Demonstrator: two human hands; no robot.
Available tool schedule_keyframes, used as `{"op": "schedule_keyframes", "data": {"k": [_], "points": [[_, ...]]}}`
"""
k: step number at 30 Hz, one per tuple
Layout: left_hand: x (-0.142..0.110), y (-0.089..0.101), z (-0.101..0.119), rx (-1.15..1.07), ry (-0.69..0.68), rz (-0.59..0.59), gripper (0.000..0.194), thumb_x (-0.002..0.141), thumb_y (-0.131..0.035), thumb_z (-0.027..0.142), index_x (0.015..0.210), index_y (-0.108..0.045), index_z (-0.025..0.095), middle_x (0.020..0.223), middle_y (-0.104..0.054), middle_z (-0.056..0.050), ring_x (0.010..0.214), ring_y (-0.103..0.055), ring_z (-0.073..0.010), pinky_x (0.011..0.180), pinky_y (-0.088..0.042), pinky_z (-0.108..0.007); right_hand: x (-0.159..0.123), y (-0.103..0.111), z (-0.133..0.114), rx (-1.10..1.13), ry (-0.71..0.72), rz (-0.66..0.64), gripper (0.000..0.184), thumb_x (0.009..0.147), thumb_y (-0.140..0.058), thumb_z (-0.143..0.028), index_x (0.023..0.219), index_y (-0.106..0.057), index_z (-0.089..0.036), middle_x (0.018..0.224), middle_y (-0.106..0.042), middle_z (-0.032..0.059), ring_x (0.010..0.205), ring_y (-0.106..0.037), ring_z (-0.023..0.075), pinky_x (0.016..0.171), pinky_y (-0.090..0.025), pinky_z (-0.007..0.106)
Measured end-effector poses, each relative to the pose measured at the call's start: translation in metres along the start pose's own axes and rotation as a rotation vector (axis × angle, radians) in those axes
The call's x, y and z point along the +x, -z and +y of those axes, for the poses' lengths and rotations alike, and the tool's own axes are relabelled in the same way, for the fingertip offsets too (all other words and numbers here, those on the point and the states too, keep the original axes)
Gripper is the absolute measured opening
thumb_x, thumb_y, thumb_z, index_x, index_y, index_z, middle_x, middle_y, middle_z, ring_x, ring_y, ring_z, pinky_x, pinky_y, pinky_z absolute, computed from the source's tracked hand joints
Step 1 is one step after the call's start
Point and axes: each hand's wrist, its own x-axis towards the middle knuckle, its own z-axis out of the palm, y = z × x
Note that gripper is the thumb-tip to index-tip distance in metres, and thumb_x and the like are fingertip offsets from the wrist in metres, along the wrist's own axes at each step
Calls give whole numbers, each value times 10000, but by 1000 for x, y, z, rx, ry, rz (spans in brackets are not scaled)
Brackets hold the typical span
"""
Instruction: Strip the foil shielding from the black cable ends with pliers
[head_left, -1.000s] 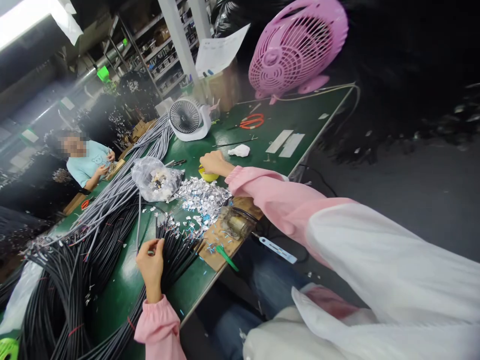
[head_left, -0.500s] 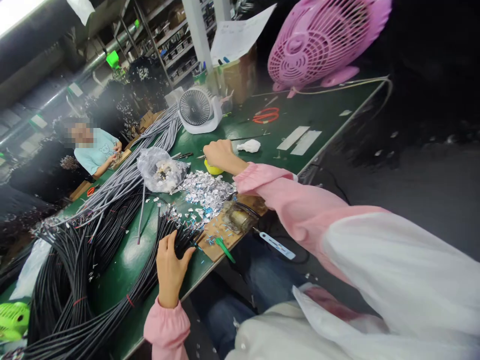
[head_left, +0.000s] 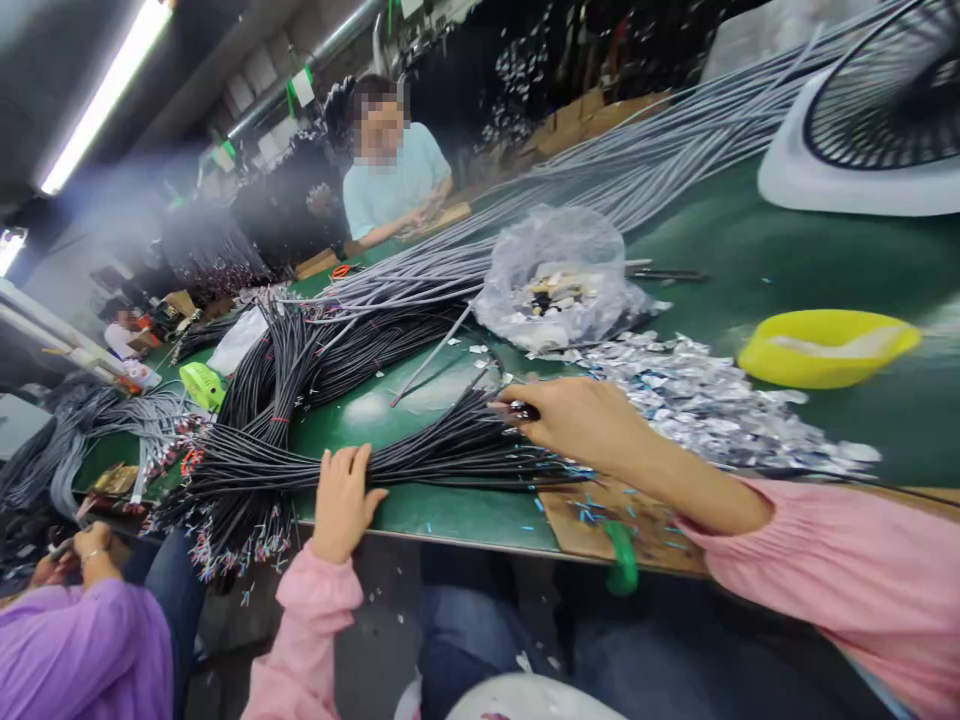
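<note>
My left hand (head_left: 341, 505) rests against the near side of the bundle of black cables (head_left: 420, 455), its fingers stretched out and its thumb apart. Over the right end of that bundle, my right hand (head_left: 585, 425) has its fingers closed round a small dark thing (head_left: 525, 410), too blurred to name. Silvery foil scraps (head_left: 690, 395) lie in a heap beyond my right wrist. Under that wrist is a brown board (head_left: 574, 525) strewn with small blue bits, with a green object (head_left: 621, 558) at its front edge.
A clear plastic bag (head_left: 559, 240) of scraps stands behind the cables. Grey cables (head_left: 465, 255) run across the green table (head_left: 442, 510). On the right are a yellow object (head_left: 825, 345) and a white fan (head_left: 795, 170). One person (head_left: 394, 170) sits opposite, another in a purple sleeve (head_left: 112, 640) at left.
The view has swung left. My right hand has moved from beside the yellow object to the right end of the black cables. My left hand stays by the cables.
</note>
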Motion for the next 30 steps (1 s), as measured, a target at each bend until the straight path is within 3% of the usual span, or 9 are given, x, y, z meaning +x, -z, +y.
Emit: {"op": "schedule_keyframes", "data": {"k": [5,9,12,15,17,19,22,27,30], "points": [[8,-10,-34,199,-48,65,447,759,-565,509,1054,-600,174,821,-648,-80,782,-592,-223,758,-425,-344,-2,2,9,-3,-57,23,248,751,-501,-223,912,-690,-222,837,-715,73,777,-652,231,544,-346,254],[20,4,-46,177,-127,110,429,755,-529,574,934,-660,207,732,-662,-66,700,-607,-196,677,-414,-298,-2,-1,13,121,-70,352,251,802,-451,-224,857,-690,-173,803,-715,72,714,-654,201,532,-343,245],[30,42,-58,113,-163,149,410,757,-524,576,893,-682,223,755,-692,-70,685,-626,-194,667,-419,-284,-2,-4,14,255,-25,621,336,868,-382,-283,859,-690,-149,775,-713,83,665,-655,184,552,-375,246],[46,96,-74,-2,-113,163,485,706,-520,630,869,-699,209,790,-709,-86,691,-642,-217,683,-446,-283,-4,-4,12,343,37,786,360,877,-384,-313,838,-689,-125,725,-706,102,612,-648,179,568,-405,252],[63,128,-85,-63,5,76,561,653,-502,687,856,-709,207,713,-703,-68,604,-622,-222,600,-446,-287,-5,-2,10,399,45,839,346,875,-394,-303,870,-682,-112,715,-702,107,591,-643,170,570,-416,249],[85,143,-95,-178,60,-133,567,637,-461,711,739,-708,211,627,-677,-34,516,-575,-193,530,-434,-269,-6,0,9,452,26,834,329,873,-395,-287,934,-665,-110,707,-697,101,580,-637,164,571,-422,249],[115,123,-100,-269,85,-415,620,674,-348,722,475,-622,203,479,-599,-35,456,-538,-187,468,-425,-268,-5,0,9,456,-5,763,333,871,-384,-292,966,-655,-124,687,-691,84,582,-629,163,580,-426,251],[123,43,-77,-188,55,-178,461,783,-412,539,759,-692,173,814,-697,-105,758,-630,-266,732,-464,-370,-2,-3,10,394,24,744,328,866,-373,-258,925,-670,-134,697,-696,67,576,-615,146,553,-405,237],[115,23,-59,-222,-23,-67,332,823,-443,380,920,-663,152,991,-666,-112,955,-589,-236,886,-415,-353,-1,-6,9,398,34,757,307,867,-387,-258,915,-670,-148,694,-698,51,552,-603,135,530,-383,232]]}}
